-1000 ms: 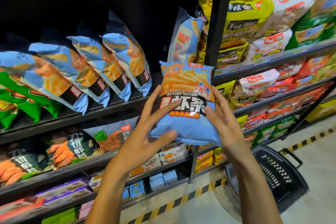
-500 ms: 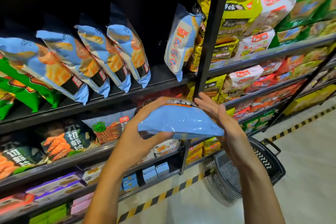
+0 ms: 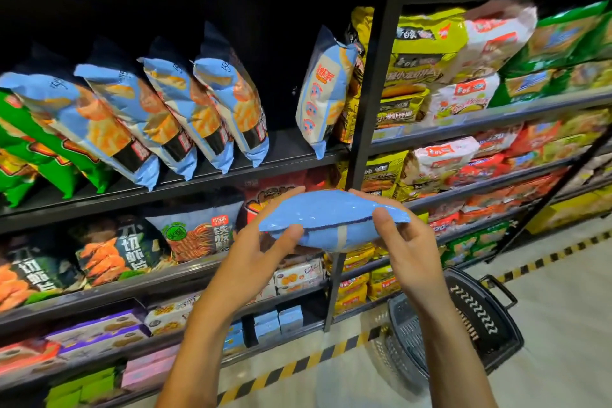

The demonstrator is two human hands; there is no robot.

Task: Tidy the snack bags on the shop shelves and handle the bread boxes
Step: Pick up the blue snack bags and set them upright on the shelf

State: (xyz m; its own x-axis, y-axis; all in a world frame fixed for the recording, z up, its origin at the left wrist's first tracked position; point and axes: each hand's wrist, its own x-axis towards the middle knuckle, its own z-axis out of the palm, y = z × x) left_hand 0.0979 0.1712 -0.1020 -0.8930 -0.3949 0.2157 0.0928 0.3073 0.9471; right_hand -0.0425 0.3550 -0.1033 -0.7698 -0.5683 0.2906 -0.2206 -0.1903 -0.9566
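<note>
I hold a blue snack bag flat between both hands, its sealed bottom edge towards me. My left hand grips its left end, thumb on the near side and fingers over the top. My right hand grips its right end the same way. The bag hangs in front of the second shelf. Above it, several matching blue bags lean in a row on the shelf. One more blue bag stands alone against the black upright. Small blue boxes sit on a low shelf.
A black shopping basket stands on the floor by my right forearm. Green bags fill the shelf's left end. Yellow, white and red packs crowd the right bay. A yellow-black stripe runs along the floor under the shelves.
The bag has tipped from upright with its printed front facing me to lying flat, bottom edge towards me. Both hands have stayed on its ends and have sunk a little.
</note>
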